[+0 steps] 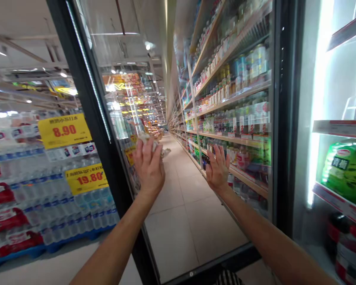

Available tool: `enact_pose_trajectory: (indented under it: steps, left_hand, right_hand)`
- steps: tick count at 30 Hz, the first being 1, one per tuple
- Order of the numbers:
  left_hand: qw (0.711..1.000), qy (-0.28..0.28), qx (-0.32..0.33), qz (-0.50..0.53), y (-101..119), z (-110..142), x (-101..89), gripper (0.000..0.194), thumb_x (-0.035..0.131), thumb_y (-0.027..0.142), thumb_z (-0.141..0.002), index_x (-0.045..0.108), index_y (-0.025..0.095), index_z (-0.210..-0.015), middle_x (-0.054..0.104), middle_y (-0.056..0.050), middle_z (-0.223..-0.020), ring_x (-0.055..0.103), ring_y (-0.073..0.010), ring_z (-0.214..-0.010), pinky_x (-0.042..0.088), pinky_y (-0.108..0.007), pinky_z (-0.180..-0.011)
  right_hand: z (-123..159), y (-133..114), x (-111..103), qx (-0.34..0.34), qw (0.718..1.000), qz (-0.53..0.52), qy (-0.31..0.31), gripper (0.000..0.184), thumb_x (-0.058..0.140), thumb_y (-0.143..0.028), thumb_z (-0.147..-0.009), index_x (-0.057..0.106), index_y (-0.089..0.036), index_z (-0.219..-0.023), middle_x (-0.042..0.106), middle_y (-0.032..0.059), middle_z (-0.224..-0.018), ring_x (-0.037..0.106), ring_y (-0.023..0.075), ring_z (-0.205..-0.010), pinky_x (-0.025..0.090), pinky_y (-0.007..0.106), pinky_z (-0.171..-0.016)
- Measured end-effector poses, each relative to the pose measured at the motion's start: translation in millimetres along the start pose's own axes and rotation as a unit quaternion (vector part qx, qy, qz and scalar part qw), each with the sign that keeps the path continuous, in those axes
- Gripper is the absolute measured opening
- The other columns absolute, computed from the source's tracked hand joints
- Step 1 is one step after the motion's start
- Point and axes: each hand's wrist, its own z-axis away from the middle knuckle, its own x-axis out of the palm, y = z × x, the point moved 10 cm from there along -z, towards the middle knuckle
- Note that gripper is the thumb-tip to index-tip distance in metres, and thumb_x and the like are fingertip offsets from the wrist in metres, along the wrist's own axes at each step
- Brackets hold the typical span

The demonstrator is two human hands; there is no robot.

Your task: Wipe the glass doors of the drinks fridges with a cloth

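Tall black-framed glass door (182, 194) stands between clear stacked water bottles (89, 209) at left and white-lit shelves (341, 128) at right. Right grip (218, 170) is spread against it; left grip (150, 168) holds a crumpled whitish cloth (165, 152), best kept flat, evenly pressed.

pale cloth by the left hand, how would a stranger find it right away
Start at the big black-framed glass door, between the yellow 8.90 sign and the green bag. Follow the left forearm up to the left hand. The cloth is the crumpled, off-white thing showing around its fingers; no such cloth shows at the right hand.
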Motion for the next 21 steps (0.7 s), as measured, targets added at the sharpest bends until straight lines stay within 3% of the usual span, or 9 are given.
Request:
enact_pose_trajectory:
  steps: [2, 4, 5, 8, 10, 15, 16, 19, 21]
  left_hand:
    - [0.994, -0.054, 0.093, 0.011, 23.7, 5.0, 11.9, 0.04, 0.046, 0.011, -0.085, 0.051, 0.024, -0.122, 0.051, -0.006, -0.134, 0.02, -0.0205, -0.139, 0.026, -0.044, -0.11]
    - [0.986, -0.088, 0.142, 0.014, 30.9, 5.3, 17.2, 0.04, 0.045, 0.01, -0.085, 0.051, 0.024, -0.121, 0.054, -0.004, -0.13, 0.023, -0.0192, -0.138, 0.027, -0.043, -0.11]
    - [0.989, -0.077, 0.123, 0.013, 22.9, -1.4, 13.9, 0.039, 0.046, 0.01, -0.085, 0.052, 0.024, -0.121, 0.053, -0.004, -0.131, 0.023, -0.0196, -0.138, 0.027, -0.043, -0.11]
    - [1.0, 0.023, -0.02, -0.001, -19.5, -28.7, -7.2, 0.034, 0.047, 0.014, -0.085, 0.054, 0.021, -0.118, 0.045, -0.007, -0.138, 0.02, -0.0231, -0.138, 0.024, -0.046, -0.112]
    - [0.998, 0.044, -0.042, -0.004, -22.4, -38.3, -7.7, 0.033, 0.045, 0.014, -0.086, 0.054, 0.018, -0.117, 0.042, -0.007, -0.14, 0.019, -0.0242, -0.138, 0.024, -0.047, -0.112]
    - [0.979, -0.082, 0.184, 0.018, 44.3, -29.5, 31.5, 0.037, 0.044, 0.011, -0.086, 0.051, 0.022, -0.12, 0.052, -0.003, -0.132, 0.018, -0.0176, -0.139, 0.025, -0.039, -0.112]
    - [0.981, -0.076, 0.18, 0.015, 42.2, -31.6, 31.3, 0.038, 0.044, 0.01, -0.086, 0.05, 0.023, -0.121, 0.052, -0.003, -0.132, 0.019, -0.0175, -0.139, 0.024, -0.039, -0.112]
    - [0.999, 0.005, 0.047, 0.006, 4.9, -48.5, 14.9, 0.041, 0.044, 0.011, -0.085, 0.048, 0.021, -0.125, 0.046, -0.007, -0.137, 0.018, -0.0209, -0.139, 0.022, -0.044, -0.112]
    - [0.999, 0.031, 0.017, 0.011, -1.4, -50.4, 9.9, 0.041, 0.044, 0.012, -0.085, 0.049, 0.019, -0.125, 0.045, -0.009, -0.138, 0.015, -0.0215, -0.14, 0.022, -0.043, -0.113]
  right_hand:
    - [-1.0, 0.2, -0.5, -0.008, 1.0, 0.0, -0.004, 0.053, 0.037, -0.026, -0.087, 0.031, -0.023, -0.139, 0.033, 0.0114, -0.146, 0.02, 0.0247, -0.139, 0.017, 0.051, -0.11]
    - [-4.5, 2.9, -2.5, -0.021, 1.0, 0.0, -0.006, 0.053, 0.037, -0.026, -0.087, 0.03, -0.023, -0.14, 0.032, 0.0115, -0.146, 0.02, 0.0244, -0.139, 0.016, 0.051, -0.11]
    - [-7.3, 6.3, -4.8, -0.023, 1.0, 0.001, -0.001, 0.053, 0.037, -0.025, -0.087, 0.029, -0.023, -0.14, 0.032, 0.0115, -0.146, 0.02, 0.0241, -0.139, 0.016, 0.051, -0.11]
    - [-17.8, 23.1, -14.1, -0.005, 0.999, 0.01, 0.034, 0.054, 0.037, -0.025, -0.088, 0.028, -0.022, -0.141, 0.03, 0.0124, -0.147, 0.02, 0.0237, -0.139, 0.014, 0.051, -0.111]
    - [-23.5, 32.6, -16.1, 0.012, 0.999, 0.018, 0.047, 0.053, 0.037, -0.026, -0.088, 0.029, -0.022, -0.141, 0.03, 0.0129, -0.147, 0.021, 0.024, -0.139, 0.016, 0.051, -0.11]
    - [-26.1, 34.5, -9.9, 0.008, 0.999, 0.023, 0.036, 0.051, 0.036, -0.027, -0.088, 0.033, -0.021, -0.139, 0.033, 0.0133, -0.145, 0.022, 0.0244, -0.138, 0.02, 0.05, -0.109]
    - [-25.5, 34.1, -9.1, 0.008, 0.999, 0.024, 0.033, 0.051, 0.036, -0.027, -0.088, 0.033, -0.021, -0.139, 0.033, 0.0134, -0.145, 0.022, 0.0243, -0.138, 0.02, 0.05, -0.109]
    - [-24.1, 34.6, -7.8, 0.012, 0.999, 0.027, 0.028, 0.052, 0.035, -0.027, -0.088, 0.033, -0.021, -0.139, 0.032, 0.0132, -0.146, 0.021, 0.0239, -0.139, 0.019, 0.05, -0.109]
    - [-24.0, 35.5, -7.8, 0.016, 0.999, 0.027, 0.027, 0.052, 0.036, -0.026, -0.087, 0.032, -0.021, -0.139, 0.032, 0.0126, -0.146, 0.02, 0.0238, -0.139, 0.018, 0.05, -0.11]
